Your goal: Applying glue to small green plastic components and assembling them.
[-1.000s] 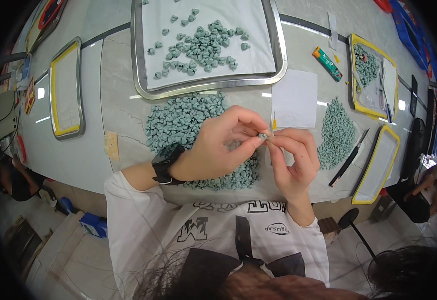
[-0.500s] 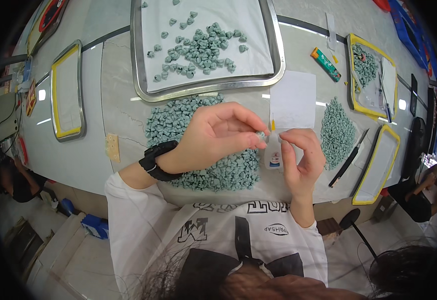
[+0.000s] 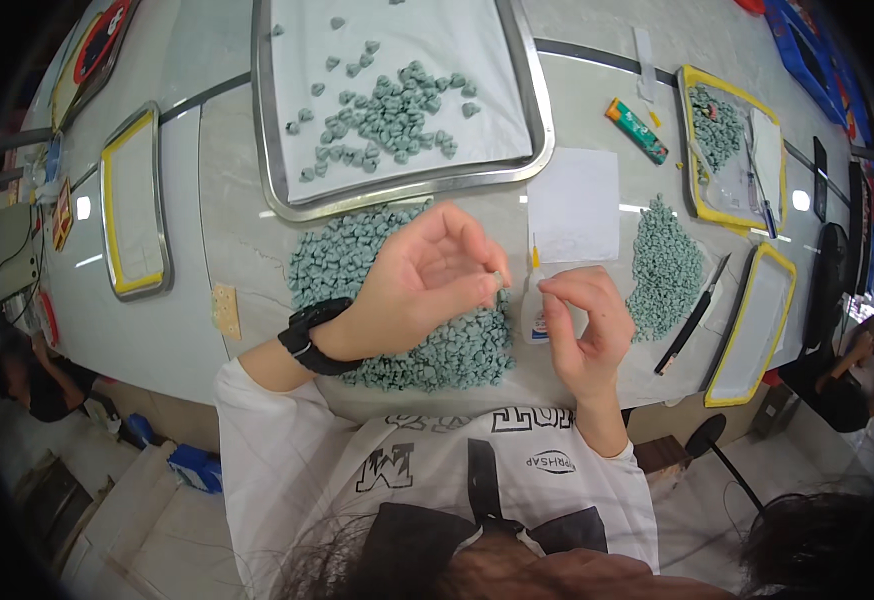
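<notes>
Worker pinches a small grey-green piece over a heaped desk

The left hand (image 3: 427, 280) grips one small grey-green piece (image 3: 498, 279) between thumb and fingertips, the other fingers spread, above the large heap of like pieces (image 3: 357, 265) near the desk's (image 3: 227, 230) front edge. The right hand (image 3: 582, 325) is curled with thumb and forefinger pinched together; whether anything lies between them cannot be told. Just beside it stands a small glue bottle (image 3: 534, 300) with a yellow nozzle, below a white paper sheet (image 3: 572, 205). A steel tray (image 3: 532, 110) at the far edge holds scattered pieces, and a smaller heap (image 3: 662, 270) lies toward the right edge. The piece appears mid-handling, judging by the pose; the next move would call for a steady meeting of the two hands at the bottle's tip.
</notes>
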Demonstrator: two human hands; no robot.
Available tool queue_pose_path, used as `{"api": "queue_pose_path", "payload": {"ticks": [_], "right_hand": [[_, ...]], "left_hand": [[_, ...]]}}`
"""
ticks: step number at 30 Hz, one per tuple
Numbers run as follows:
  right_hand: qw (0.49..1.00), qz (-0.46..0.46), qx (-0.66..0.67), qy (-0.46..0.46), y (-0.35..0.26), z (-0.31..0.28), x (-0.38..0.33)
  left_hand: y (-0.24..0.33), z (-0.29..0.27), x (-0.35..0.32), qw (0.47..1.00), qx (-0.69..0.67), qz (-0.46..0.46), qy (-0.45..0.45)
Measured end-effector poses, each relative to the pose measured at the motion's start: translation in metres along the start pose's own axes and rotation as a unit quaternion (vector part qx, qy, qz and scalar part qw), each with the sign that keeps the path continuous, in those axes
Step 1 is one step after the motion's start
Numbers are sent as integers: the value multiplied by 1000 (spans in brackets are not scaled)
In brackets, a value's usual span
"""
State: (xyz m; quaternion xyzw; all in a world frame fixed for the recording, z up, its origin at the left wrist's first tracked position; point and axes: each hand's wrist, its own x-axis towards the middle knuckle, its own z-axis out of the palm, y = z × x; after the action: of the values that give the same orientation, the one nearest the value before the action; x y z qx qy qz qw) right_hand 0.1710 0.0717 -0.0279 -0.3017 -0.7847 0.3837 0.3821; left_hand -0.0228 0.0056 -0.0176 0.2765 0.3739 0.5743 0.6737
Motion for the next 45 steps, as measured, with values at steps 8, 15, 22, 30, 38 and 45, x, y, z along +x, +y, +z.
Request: {"api": "queue_pose_path", "payload": {"ticks": [8, 15, 22, 30, 38, 45], "right_hand": [[999, -26, 26, -2, 4, -3, 0], [999, -31, 35, 15, 2, -9, 1], [984, -44, -174, 20, 34, -100, 13], [854, 238, -350, 303, 210, -393, 89], [815, 310, -432, 230, 376, -487, 121], [784, 281, -517, 197, 440, -549, 128]], "left_hand": [[0, 7, -4, 995, 88, 13, 51], [2, 7, -2, 991, 109, -12, 78], [7, 3, -2, 990, 110, 9, 87], [13, 12, 7, 991, 97, 26, 85], [12, 16, -3, 976, 107, 29, 187], [14, 18, -7, 964, 108, 17, 241]]}}
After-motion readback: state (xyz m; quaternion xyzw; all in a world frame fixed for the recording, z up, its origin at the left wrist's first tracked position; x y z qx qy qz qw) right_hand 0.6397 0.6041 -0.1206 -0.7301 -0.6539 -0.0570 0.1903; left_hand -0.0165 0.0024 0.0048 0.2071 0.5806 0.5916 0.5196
